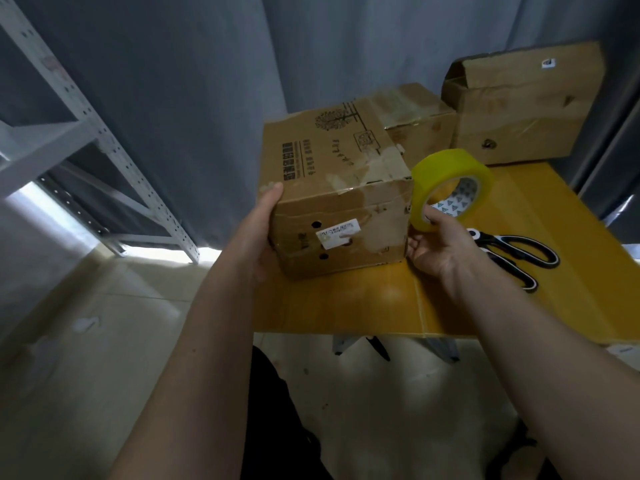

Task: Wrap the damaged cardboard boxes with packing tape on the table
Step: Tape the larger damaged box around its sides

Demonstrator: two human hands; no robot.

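A worn cardboard box [341, 192] with a white label and torn old tape stands at the left edge of the yellow table [381, 306]. My left hand [266, 230] grips its left side, thumb on the top corner. Just right of the box, my right hand [436, 247] holds a yellow roll of packing tape [446, 181] upright, thumb inside the core. The roll touches or nearly touches the box's right edge.
Black-handled scissors [512, 254] lie on the table right of my right hand. Two more battered cardboard boxes, a small one [419, 123] and a large one [526, 105], stand at the back. A metal shelf frame [114, 161] stands on the left, before a grey curtain.
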